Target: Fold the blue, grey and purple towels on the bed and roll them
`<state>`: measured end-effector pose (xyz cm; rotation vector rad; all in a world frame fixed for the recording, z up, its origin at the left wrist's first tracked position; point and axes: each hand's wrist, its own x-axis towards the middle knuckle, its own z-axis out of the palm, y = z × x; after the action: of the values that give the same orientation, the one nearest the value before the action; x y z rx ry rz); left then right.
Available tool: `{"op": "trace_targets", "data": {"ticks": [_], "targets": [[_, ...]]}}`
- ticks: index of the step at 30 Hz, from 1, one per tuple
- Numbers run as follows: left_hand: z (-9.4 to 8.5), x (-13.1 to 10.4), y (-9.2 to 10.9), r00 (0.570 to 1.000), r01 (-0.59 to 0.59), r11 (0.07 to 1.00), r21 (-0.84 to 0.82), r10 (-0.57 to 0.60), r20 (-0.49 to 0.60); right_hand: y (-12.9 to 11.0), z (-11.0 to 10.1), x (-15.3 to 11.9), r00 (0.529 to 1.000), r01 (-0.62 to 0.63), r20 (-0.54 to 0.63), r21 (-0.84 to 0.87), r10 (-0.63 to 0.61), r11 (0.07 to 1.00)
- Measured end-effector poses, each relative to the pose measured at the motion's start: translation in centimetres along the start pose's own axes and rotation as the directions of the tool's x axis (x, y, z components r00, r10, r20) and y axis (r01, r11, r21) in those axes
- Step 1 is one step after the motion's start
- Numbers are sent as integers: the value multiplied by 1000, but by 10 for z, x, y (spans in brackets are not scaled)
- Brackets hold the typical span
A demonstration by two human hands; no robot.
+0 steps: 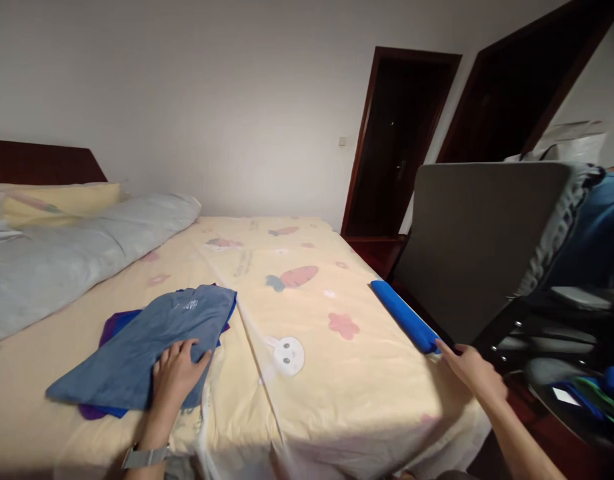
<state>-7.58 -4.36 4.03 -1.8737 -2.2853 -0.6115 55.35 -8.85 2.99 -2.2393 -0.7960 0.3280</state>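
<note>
Spread out on a grey-blue towel [137, 353], my left hand [179, 367] lies with its fingers apart, pressing lightly on the fabric. Under that towel, edges of a bright blue cloth [117, 330] and a purple cloth [93, 411] stick out. At the right edge of the bed, my right hand [471, 369] has its fingers closed at the near end of a long, narrow folded blue towel [404, 317]. Its lower fingers are partly hidden. The folded towel lies flat along the mattress edge.
The bed [347, 380] has a yellow sheet with carrots and a rabbit. A grey quilt [101, 233] and a yellow pillow [71, 200] lie at the left. Right of the bed stand a dark panel-backed chair [481, 233] and a stool [541, 380] holding blue and green items.
</note>
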Motion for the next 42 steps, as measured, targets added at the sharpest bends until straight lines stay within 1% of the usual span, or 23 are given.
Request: {"op": "trace_targets", "data": {"ticks": [1, 2, 4, 6, 9, 11, 14, 16, 21, 25, 27, 29, 30, 31, 32, 33, 34, 35, 37, 38, 39, 40, 42], "targets": [[0, -2, -5, 999, -13, 1000, 26, 12, 38, -6, -3, -9, 996, 16, -90, -125, -28, 992], [1, -5, -7, 998, -36, 998, 45, 33, 61, -15, -4, -20, 990, 30, -127, -211, -58, 977], [1, -9, -6, 996, -66, 995, 79, 61, 63, -41, 3, -45, 983, 124, -104, -248, -153, 961], [-1, -13, 1, 997, -67, 992, 109, 62, 45, -73, 21, -72, 952, 280, -74, -181, -297, 943], [-7, -15, 11, 999, -50, 992, 118, 49, 10, -116, 65, -110, 854, 520, 15, 17, -520, 854], [-11, -16, 12, 999, -32, 995, 99, 32, -2, -132, 95, -130, 797, 571, 102, 191, -595, 799], [-16, -14, 10, 1000, 8, 999, 52, -8, 8, -140, 128, -149, 763, 515, 187, 402, -618, 757], [-17, -12, 8, 999, 31, 999, 41, -32, 12, -140, 137, -156, 747, 474, 231, 471, -623, 744], [-13, -8, 9, 999, 34, 998, 57, -34, -7, -142, 128, -164, 705, 449, 277, 538, -653, 713], [-14, -4, 21, 981, -13, 999, 41, 21, -195, -141, 120, -171, 667, 437, 340, 542, -663, 718], [-17, -7, 37, 966, -51, 998, -37, 40, -255, -138, 120, -174, 635, 383, 413, 566, -653, 730], [-20, -21, 65, 967, -150, 965, -213, 98, -236, -135, 122, -179, 585, 251, 531, 601, -614, 759], [-19, -33, 84, 966, -223, 915, -338, 160, -202, -134, 124, -182, 552, 152, 598, 613, -581, 775], [-15, -50, 105, 955, -295, 831, -472, 249, -159, -134, 126, -186, 519, 44, 659, 616, -545, 786], [-10, -70, 127, 938, -331, 740, -586, 327, -118, -134, 129, -189, 485, -56, 705, 615, -517, 787], [-3, -93, 149, 898, -363, 644, -673, 434, -69, -134, 132, -192, 463, -134, 732, 615, -499, 777], [5, -116, 169, 833, -407, 562, -720, 551, -41, -134, 135, -194, 458, -176, 738, 622, -496, 763], [13, -138, 186, 775, -450, 507, -735, 630, -40, -134, 138, -194, 471, -175, 725, 635, -502, 753], [24, -165, 207, 684, -505, 452, -736, 729, -22, -131, 144, -192, 551, -58, 649, 656, -524, 752], [25, -169, 210, 656, -515, 442, -734, 755, -6, -129, 145, -188, 602, 29, 594, 652, -535, 757], [24, -164, 208, 653, -512, 448, -733, 757, 7, -126, 145, -184, 644, 116, 536, 637, -546, 762], [22, -152, 202, 675, -501, 469, -727, 738, 11, -124, 143, -178, 669, 192, 487, 616, -561, 764], [14, -114, 178, 783, -458, 566, -686, 622, -9, -119, 138, -167, 686, 300, 426, 574, -591, 762]]}}
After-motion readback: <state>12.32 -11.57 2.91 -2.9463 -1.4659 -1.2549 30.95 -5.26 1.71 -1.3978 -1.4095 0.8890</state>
